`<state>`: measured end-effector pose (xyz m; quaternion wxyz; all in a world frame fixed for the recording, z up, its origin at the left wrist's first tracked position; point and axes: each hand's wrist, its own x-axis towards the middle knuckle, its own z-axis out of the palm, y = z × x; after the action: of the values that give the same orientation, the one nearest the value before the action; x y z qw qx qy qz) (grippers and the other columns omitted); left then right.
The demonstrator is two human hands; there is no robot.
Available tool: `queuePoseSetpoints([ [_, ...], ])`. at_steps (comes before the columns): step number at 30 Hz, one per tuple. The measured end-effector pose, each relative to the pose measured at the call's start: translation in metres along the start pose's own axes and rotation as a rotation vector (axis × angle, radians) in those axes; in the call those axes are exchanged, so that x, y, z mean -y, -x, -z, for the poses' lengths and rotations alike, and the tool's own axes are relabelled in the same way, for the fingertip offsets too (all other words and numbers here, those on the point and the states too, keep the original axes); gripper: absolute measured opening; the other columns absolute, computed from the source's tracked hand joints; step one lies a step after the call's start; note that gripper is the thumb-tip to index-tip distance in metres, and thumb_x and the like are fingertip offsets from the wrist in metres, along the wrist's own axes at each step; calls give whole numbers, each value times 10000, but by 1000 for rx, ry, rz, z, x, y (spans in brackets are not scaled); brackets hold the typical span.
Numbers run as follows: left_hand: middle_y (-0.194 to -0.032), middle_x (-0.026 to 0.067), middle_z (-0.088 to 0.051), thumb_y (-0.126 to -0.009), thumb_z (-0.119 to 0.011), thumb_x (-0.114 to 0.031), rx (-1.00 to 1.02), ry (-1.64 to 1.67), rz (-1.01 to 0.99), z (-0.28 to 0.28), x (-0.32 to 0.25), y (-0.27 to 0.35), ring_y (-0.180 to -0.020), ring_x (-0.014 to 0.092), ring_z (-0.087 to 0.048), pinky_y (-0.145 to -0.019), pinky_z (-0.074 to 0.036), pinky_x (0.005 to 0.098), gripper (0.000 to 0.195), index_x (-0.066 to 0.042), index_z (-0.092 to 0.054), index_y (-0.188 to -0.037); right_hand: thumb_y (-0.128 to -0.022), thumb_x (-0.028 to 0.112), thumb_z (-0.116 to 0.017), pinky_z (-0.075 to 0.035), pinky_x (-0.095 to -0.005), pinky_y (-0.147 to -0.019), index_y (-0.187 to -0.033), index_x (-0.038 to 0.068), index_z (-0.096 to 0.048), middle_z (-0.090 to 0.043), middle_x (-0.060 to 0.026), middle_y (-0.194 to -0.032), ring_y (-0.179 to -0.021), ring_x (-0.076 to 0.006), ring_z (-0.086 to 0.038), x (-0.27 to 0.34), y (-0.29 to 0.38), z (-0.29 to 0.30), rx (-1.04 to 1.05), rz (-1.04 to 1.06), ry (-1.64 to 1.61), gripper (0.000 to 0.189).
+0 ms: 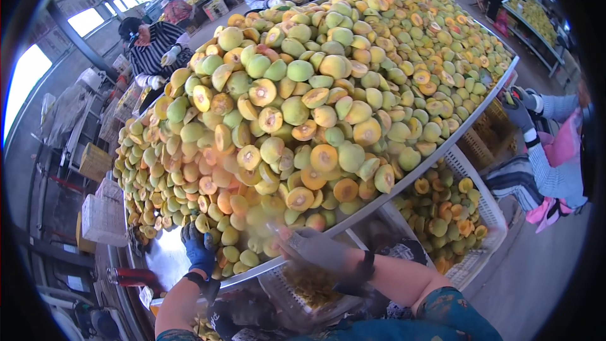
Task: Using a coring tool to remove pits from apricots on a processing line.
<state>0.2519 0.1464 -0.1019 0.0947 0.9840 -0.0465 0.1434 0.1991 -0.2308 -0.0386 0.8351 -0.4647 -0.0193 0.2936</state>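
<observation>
My left hand (199, 249), in a dark blue glove, reaches to the near edge of a large heap of stone fruit (293, 109). Its fingers and thumb are apart against the fruit, and no fruit shows in its grasp. My right hand (316, 247), in a grey glove, hovers over the table's metal rim (402, 182). Motion blurs it, and a pale streak lies at its fingertips; what that is, I cannot tell. Many fruits are cut in half, such as one orange-fleshed half (324, 157) with a brown centre. Others look whole and green-yellow.
A white plastic crate (492, 213) of fruit stands below the rim at right, with another crate (307, 300) under my arms. A red bottle (135, 277) lies at left, near a bare patch of tabletop (165, 255). Co-workers (154, 52) sit around the table.
</observation>
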Motion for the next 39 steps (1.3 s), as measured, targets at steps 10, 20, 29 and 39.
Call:
queuePoseSetpoints([
  [10, -1418, 217, -435, -1003, -394, -435, -111, -107, -66, -33, 63, 4, -1316, 378, -378, -1102, -283, 484, 602, 4, -401, -1414, -931, 639, -466, -347, -240, -452, -837, 66, -560, -463, 32, -598, -479, -81, -429, -7, -9, 5, 47, -38, -23, 588],
  [20, -1327, 304, -458, -983, -489, -443, -179, -177, -270, -39, 67, 3, -1188, 478, -455, -965, -421, 577, 623, 44, -416, -1365, -869, 730, -455, -417, -263, -419, -759, 70, -572, -522, -16, -577, -449, -130, -516, -13, -12, 1, 43, -5, 57, 679],
  [29, -1370, 331, -397, -979, -516, -412, -132, -218, -294, -43, 94, 7, -1231, 498, -416, -989, -409, 581, 640, 58, -368, -1386, -931, 623, -464, -357, -262, -452, -833, 44, -574, -511, -8, -605, -504, -125, -472, -17, -14, -1, 56, -16, 29, 598],
  [39, -1440, 213, -409, -1015, -348, -463, -43, -119, -90, -35, 59, -3, -1320, 374, -368, -1119, -253, 480, 625, 5, -369, -1429, -848, 754, -469, -413, -259, -459, -815, 47, -577, -503, -11, -600, -481, -114, -494, -18, -10, 0, 55, 29, -36, 716],
])
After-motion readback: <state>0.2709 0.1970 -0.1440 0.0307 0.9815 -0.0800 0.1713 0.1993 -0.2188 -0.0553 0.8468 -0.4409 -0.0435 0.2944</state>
